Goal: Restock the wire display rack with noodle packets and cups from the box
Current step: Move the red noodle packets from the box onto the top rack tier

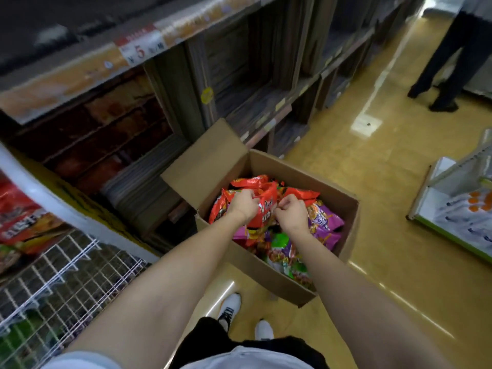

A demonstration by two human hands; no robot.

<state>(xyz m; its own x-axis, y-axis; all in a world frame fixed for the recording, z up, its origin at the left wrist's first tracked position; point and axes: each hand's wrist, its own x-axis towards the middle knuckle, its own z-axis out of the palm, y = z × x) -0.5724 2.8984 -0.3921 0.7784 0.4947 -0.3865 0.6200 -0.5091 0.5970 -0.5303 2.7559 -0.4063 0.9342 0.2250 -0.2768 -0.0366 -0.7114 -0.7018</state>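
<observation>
**Currently: both hands in the stock box, rack part-filled**

Item 1. Open brown cardboard box (269, 267), on the yellow shop floor (386, 182) at centre, flaps up. Contents: a loose heap of noodle packets, red-orange on the far side, purple packets (326, 219) at right, green packets (282, 242) nearer. No cups can be made out in the box.

Item 2. Left hand (243, 205), fingers curled shut on the red-orange foil noodle packet (262, 206) at the top of the heap. Right hand (291, 211), fingers bunched closed at the same packet's right edge; whether they truly pinch it cannot be told.

Item 3. White wire display rack (64, 270), near left. Several grid sections look bare; red packets (18, 219) sit at its far-left end, something green lower down.

Progress, as judged: early to middling. The box is well stocked, the rack has plenty of room, and this packet has yet to leave the box.

Writing: white script on the held packet, blurred and unreadable. A red-and-white shelf price tag (138, 47) on the wooden shelving (239, 75) behind shows a large "5"; the rest is illegible. Brand names cannot be read.
</observation>
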